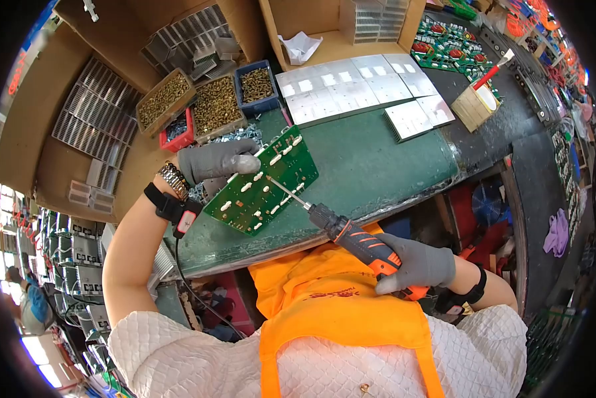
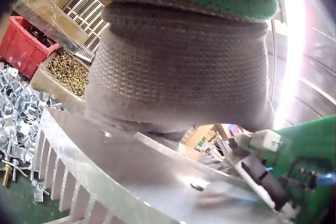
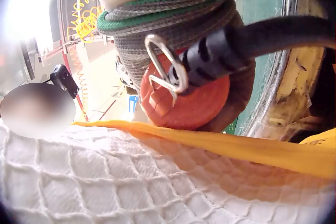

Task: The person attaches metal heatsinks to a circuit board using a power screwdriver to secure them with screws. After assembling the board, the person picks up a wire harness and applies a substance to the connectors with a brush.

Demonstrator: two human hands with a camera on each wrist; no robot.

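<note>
1. Extending beneath the work, the green worktop [image 1: 377,162] is bordered by silvery metal plates [image 1: 351,99], which are seen toward 12 o'clock of the head view.
2. The green circuit board [image 1: 261,199] is held tilted above the worktop's near edge, just to the 9 o'clock side of the head view's centre; white patches are borne on its face.
3. The power screwdriver [image 1: 351,239] is aimed toward 10 o'clock, with its cable [image 3: 283,37] attached at the rear.
4. The finned metal block [image 2: 126,176] is seen below the left hand; whether it is gripped cannot be told.
5. The right hand [image 1: 420,265], gloved, is wrapped round the screwdriver's handle.
6. The left hand [image 1: 215,161], gloved, is set at the board's 11 o'clock edge, which is pinched under the thumb; the other fingers are hidden.
7. The slender bit [image 1: 288,191] is pointed at the board's face; contact cannot be confirmed.
</note>
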